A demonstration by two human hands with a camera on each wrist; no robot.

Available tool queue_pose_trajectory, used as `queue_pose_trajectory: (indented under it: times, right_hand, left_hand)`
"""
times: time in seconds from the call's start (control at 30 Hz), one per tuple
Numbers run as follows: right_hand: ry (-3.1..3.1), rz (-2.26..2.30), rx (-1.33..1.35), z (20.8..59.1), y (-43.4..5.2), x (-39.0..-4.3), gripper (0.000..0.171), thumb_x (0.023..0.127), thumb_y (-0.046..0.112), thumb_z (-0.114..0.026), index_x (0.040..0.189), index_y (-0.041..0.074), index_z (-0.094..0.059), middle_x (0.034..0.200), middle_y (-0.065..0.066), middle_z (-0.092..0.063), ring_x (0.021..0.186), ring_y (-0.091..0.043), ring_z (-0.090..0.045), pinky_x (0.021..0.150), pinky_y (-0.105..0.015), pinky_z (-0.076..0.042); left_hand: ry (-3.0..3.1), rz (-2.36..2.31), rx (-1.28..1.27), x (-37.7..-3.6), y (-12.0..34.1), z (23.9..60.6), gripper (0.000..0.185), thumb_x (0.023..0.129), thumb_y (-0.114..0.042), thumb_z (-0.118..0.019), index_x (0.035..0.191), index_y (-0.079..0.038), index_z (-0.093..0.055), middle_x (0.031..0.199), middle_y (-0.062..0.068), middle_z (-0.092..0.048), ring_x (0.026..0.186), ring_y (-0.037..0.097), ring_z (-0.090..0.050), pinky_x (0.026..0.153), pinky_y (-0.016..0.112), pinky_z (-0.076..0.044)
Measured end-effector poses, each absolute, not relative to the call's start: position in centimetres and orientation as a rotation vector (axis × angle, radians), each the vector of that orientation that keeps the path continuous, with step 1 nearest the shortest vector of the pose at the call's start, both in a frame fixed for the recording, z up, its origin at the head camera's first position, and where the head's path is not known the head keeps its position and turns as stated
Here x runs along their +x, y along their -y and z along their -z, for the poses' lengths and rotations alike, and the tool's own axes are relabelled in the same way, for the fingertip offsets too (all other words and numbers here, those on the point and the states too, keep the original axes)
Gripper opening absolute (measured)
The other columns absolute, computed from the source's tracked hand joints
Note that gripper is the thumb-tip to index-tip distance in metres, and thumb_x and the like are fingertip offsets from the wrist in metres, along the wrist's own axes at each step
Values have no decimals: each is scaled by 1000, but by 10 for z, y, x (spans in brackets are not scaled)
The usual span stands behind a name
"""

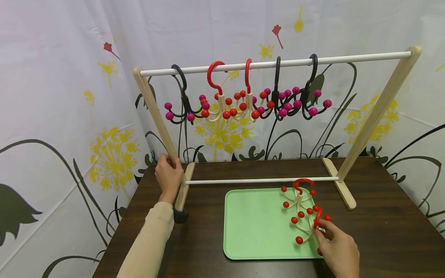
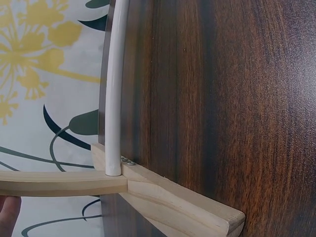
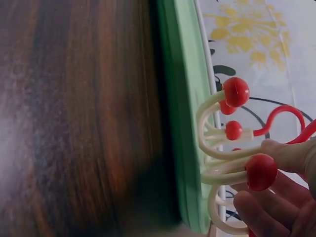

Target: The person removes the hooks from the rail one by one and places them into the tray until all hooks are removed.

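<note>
My left hand [image 1: 169,175] grips the left wooden post [image 1: 156,116] of a rack, low down near its foot; a fingertip shows beside the post in the left wrist view. With my right hand [image 1: 337,247] I pinch a red-hooked hanger [image 3: 227,155] by the base of its hook, over the right side of a green tray [image 1: 257,227]. Its cream arms end in red balls and spread out below my fingers. Behind it on the tray stands a second red-hooked hanger [image 1: 298,199].
Several hangers hang from the white top bar [image 1: 361,58], some black with magenta balls [image 1: 326,103], others with red hooks [image 1: 248,75]. A white lower bar [image 1: 257,180] joins the wooden feet [image 1: 340,189]. The rack stands on a dark wood table [image 1: 389,231] before a patterned curtain [image 1: 69,77].
</note>
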State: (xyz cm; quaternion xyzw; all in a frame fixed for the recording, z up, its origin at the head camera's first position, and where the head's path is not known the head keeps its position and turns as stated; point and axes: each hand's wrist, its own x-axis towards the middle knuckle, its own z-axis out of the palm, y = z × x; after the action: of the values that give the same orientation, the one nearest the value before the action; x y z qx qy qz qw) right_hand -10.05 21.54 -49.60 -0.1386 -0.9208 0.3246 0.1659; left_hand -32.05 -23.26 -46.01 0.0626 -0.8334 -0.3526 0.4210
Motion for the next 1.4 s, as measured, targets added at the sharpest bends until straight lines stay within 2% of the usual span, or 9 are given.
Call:
queue_pose_trajectory:
  times: [0.1, 0.3, 0.57, 0.8, 1.0, 1.17, 1.27, 1.4]
  right_hand:
    - [2616, -903, -396, 497, -213, -104, 26, 82, 22, -80, 106, 15, -75, 91, -12, -74, 75, -32, -70, 54, -44, -44]
    - [2602, -897, -401, 500, -210, -111, 26, 83, 22, -78, 107, 14, -75, 90, -13, -74, 82, -38, -68, 53, -44, -44]
    - [2560, -900, -387, 504, -204, -118, 26, 82, 20, -78, 107, 13, -74, 95, -10, -74, 82, -35, -69, 52, -42, -44]
    - [2537, -893, -384, 506, -203, -118, 25, 81, 18, -80, 105, 12, -74, 96, -11, -74, 85, -36, -69, 53, -44, -44]
    - [2557, -916, -379, 505, -205, -117, 29, 82, 18, -78, 110, 11, -74, 97, -12, -74, 82, -33, -70, 53, -40, -44]
    - [2533, -967, -369, 496, -211, -110, 30, 82, 12, -78, 112, 11, -74, 91, -13, -74, 79, -32, -70, 55, -33, -44]
    - [2483, -964, -363, 487, -217, -107, 26, 81, 7, -78, 107, 11, -75, 90, -10, -75, 76, -25, -71, 57, -20, -45]
    - [2342, -989, -343, 468, -225, -106, 20, 81, 4, -78, 100, 8, -77, 92, -9, -75, 72, 2, -66, 56, -6, -41]
  left_hand:
    - [2087, 886, 162, -321, 233, 460, 21, 84, -14, -72, 89, 0, -57, 80, 17, -58, 71, 38, -57, 67, 52, -43]
    - [2088, 886, 159, -322, 234, 462, 21, 84, -13, -73, 89, 0, -57, 80, 17, -59, 71, 38, -57, 67, 52, -43]
    - [2072, 884, 151, -321, 234, 461, 21, 83, -10, -74, 89, 1, -57, 80, 18, -59, 71, 39, -57, 68, 53, -43]
    - [2082, 876, 141, -323, 234, 463, 21, 84, -12, -73, 89, 1, -57, 80, 17, -59, 71, 39, -58, 68, 53, -43]
    - [2077, 864, 142, -324, 235, 464, 20, 84, -12, -73, 89, 0, -57, 80, 16, -60, 71, 38, -58, 68, 54, -44]
    - [2083, 868, 139, -322, 234, 463, 20, 84, -12, -73, 89, 0, -57, 80, 17, -59, 71, 38, -58, 68, 54, -44]
    - [2087, 873, 129, -322, 235, 462, 20, 84, -12, -72, 89, 1, -57, 80, 17, -59, 72, 38, -58, 69, 53, -43]
    - [2077, 879, 128, -324, 233, 463, 20, 83, -10, -73, 89, 1, -57, 80, 17, -59, 71, 37, -57, 68, 53, -43]
